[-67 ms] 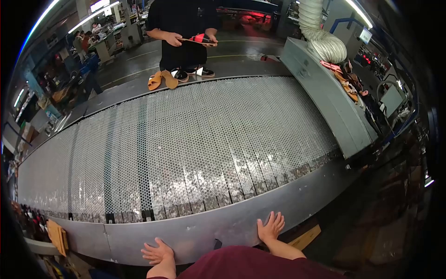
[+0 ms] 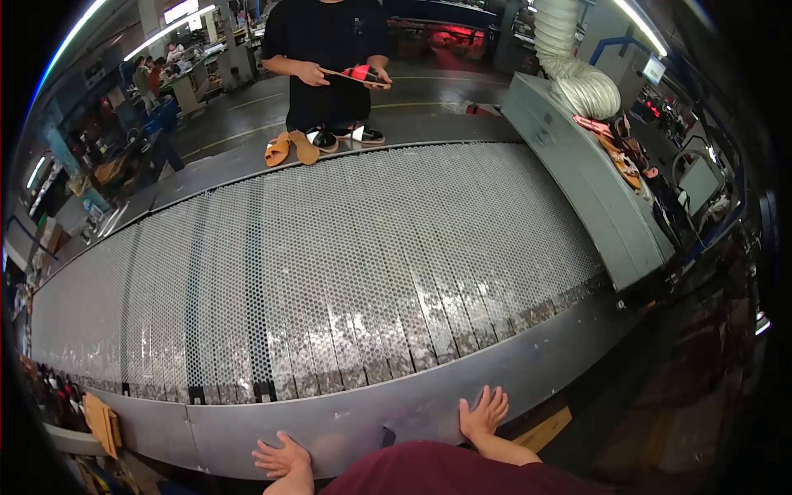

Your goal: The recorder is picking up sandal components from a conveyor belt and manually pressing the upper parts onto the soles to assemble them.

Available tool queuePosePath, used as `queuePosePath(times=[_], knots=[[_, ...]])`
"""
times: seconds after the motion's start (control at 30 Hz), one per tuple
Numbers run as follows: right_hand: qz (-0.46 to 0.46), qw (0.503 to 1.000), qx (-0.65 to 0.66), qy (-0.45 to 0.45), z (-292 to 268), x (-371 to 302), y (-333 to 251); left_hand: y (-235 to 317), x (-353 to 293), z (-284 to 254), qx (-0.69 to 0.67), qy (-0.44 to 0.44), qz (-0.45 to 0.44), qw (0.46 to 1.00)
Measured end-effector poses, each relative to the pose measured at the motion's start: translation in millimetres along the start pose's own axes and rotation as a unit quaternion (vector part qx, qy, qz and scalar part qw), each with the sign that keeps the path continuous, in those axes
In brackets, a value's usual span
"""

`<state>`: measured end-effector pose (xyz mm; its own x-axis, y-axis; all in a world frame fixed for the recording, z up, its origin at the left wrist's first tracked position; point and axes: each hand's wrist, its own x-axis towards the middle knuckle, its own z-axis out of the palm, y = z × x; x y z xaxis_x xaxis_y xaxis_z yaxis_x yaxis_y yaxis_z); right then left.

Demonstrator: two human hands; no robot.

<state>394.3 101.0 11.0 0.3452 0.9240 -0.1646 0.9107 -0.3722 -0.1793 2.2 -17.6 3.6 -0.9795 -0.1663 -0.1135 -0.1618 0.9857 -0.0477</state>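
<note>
Left hand [image 2: 283, 455] and right hand [image 2: 485, 414] spread flat, unclenched, holding nothing, on metal ledge [image 2: 330, 425] along mesh belt's [image 2: 355, 247] near side; I judge handling idle here, nothing visibly finished; tan sandals [image 2: 278, 150] off belt, at far edge; beyond, co-worker [image 2: 318, 37] holding red-and-black flat piece [image 2: 359, 73]

A factory shoe workshop is spread out right here, given away by the mesh conveyor [image 2: 371, 247], sandals [image 2: 277, 150] along its far edge, ribbed ducting [image 2: 590, 89] and background workstations [image 2: 191, 89].
</note>
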Motion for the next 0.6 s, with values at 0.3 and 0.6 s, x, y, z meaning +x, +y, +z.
queuePosePath(times=[0.3,0.6], knots=[[-0.016,0.999,-0.021,0.043,10,34,-12,38,0,4,0.006,-0.002,-0.003,1.000],[-0.032,0.998,-0.025,0.050,13,37,-11,35,3,12,-0.002,0.010,-0.004,1.000]])
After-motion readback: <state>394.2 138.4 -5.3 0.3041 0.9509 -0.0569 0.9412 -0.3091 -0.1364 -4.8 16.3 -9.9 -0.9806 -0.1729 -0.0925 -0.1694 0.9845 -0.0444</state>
